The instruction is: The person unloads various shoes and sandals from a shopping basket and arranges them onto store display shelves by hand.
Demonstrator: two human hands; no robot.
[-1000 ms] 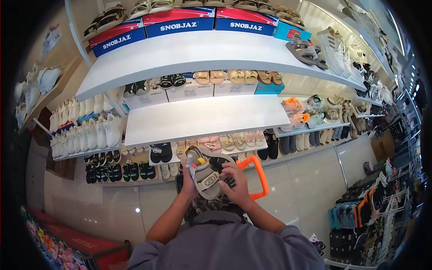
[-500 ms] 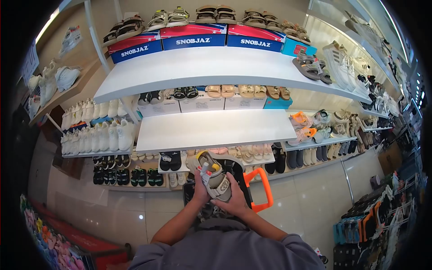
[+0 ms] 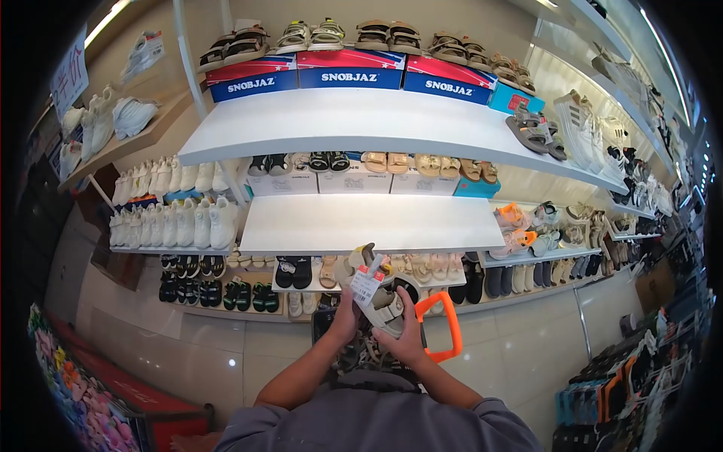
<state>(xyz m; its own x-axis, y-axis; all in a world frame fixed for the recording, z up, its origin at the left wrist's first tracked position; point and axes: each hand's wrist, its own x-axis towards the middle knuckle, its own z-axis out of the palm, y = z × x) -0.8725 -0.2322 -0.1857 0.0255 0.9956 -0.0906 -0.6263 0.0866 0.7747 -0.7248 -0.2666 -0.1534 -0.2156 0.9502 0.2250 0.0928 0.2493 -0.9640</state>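
The beige footwear (image 3: 387, 311) is held between both hands, in front of and below the lower white shelf (image 3: 369, 224), which serves as the reference for all positions. Whether one sandal or two are held cannot be confirmed, because the parts overlap. The left hand (image 3: 346, 318) is curled around the left side; the right hand (image 3: 407, 343) is partly closed on the right side, its thumb toward the near end. The footwear should handle as a light item: straps soft and flexible, sole springy but firmer, low slip risk, not fragile. Preferred hold: the sole edges, clear of the straps. The weakest part is probably the paper-like tag (image 3: 367, 285), white with red, flat and rectangular. Below the reference shelf, a dark basket (image 3: 321, 322) lies behind and under the hands; its orange handle (image 3: 455, 331) is a smooth, rounded, apparently rigid plastic loop. Farther below, the floor (image 3: 512, 328) is glossy tile. Above the reference shelf, the upper white shelf (image 3: 361, 124) has a smooth, slightly shiny face; grey strapped sandals (image 3: 533, 133) rest at its right end. Left of the reference shelf, white shoes (image 3: 181, 224) with rounded forms stand in close rows.
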